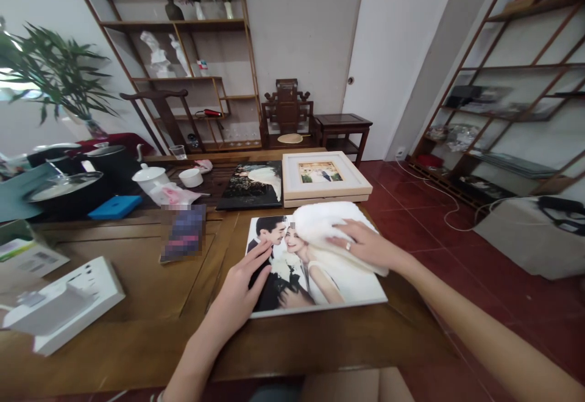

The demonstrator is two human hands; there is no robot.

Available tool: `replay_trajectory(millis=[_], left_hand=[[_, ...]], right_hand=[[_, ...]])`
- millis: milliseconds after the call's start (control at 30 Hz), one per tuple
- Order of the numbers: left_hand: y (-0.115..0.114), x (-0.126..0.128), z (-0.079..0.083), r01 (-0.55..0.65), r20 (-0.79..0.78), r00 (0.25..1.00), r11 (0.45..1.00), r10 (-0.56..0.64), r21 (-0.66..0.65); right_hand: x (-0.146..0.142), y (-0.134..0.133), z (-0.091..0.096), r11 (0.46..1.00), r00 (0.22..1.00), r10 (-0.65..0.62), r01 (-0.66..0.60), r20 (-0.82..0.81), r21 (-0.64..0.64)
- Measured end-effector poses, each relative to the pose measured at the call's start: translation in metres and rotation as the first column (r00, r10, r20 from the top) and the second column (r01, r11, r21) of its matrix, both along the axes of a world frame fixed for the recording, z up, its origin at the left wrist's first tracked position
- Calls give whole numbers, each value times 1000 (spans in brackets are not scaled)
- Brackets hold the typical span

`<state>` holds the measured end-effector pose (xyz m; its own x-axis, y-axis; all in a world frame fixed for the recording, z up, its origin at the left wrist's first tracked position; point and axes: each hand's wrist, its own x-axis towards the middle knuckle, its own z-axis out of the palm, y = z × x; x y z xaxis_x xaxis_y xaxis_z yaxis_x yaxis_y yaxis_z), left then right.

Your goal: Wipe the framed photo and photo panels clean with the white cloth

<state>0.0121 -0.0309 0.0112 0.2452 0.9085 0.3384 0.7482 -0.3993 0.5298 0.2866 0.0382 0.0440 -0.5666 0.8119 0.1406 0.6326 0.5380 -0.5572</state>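
Note:
A large wedding photo panel [292,268] lies flat on the wooden table [137,292] in front of me. My left hand [242,286] rests on its left side, fingers stretched over the dark suit in the picture. Across the panel's upper right part lies a fluffy white cloth [324,222]. My right hand [361,240], with a ring on one finger, presses flat on this cloth with the fingers extended. The cloth covers that corner of the photo and hangs slightly past its right edge.
Behind the panel lie a dark photo panel [253,184] and a white framed photo [326,176]. To the left are a white power strip [68,307], a blue box [115,206], a lidded pan [66,192] and a white teapot [150,178]. The table's right edge borders the red tiled floor [402,207].

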Motion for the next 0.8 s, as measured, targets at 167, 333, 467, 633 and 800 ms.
replay_trajectory(millis=[167, 333, 467, 633, 800], left_hand=[[0, 0, 1, -8, 11, 1000, 1000, 8, 3], [0, 1, 0, -10, 13, 1000, 1000, 9, 19], [0, 0, -2, -7, -1, 1000, 1000, 7, 23], [1, 0, -3, 1, -13, 1000, 1000, -1, 26], [1, -1, -3, 3, -14, 1000, 1000, -3, 24]], right_hand=[[-3, 21, -2, 999, 999, -38, 39, -29, 36], [2, -30, 3, 997, 995, -75, 76, 72, -17], [6, -87, 28, 981, 979, 103, -70, 177, -183], [2, -111, 46, 946, 958, 258, -225, 122, -234], [-9, -65, 29, 986, 980, 154, -144, 129, -82]])
